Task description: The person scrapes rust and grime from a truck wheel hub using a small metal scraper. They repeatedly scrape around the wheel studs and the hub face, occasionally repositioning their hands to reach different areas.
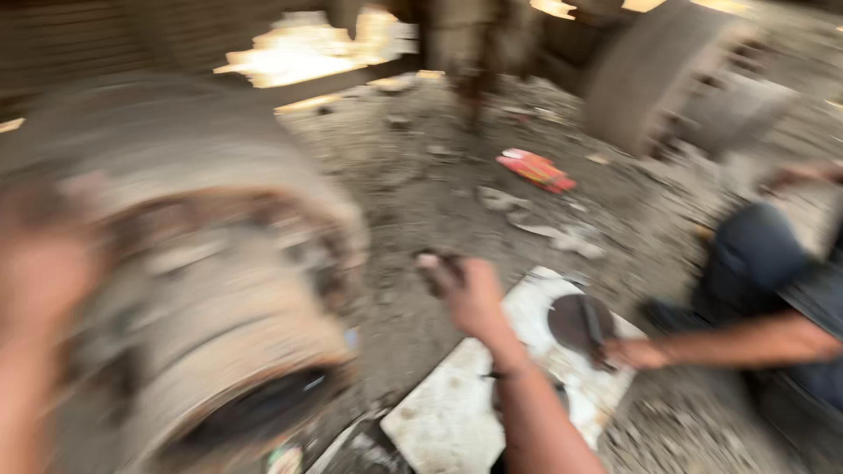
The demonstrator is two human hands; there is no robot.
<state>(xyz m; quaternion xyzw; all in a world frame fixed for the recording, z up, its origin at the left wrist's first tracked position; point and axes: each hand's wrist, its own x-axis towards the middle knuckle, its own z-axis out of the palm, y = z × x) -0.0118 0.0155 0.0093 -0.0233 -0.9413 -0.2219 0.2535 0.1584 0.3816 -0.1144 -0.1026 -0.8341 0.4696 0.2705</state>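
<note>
- The right hand (pixel 470 294) is closed around a small dark object (pixel 436 268), just right of the big grey drum (pixel 202 263).
- The left hand (pixel 44 272), at nine o'clock, is a blur against the drum; its grip cannot be told.
- At four o'clock, a co-worker's hand (pixel 634 353) holds a dark tool (pixel 594 325) over a white board (pixel 457 412).

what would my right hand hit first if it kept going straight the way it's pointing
Probably nothing soon: the right hand, closed around something small and dark, points up-frame over bare dirt ground. The red packet lies off to its right. Blur leaves depth unclear.
</note>
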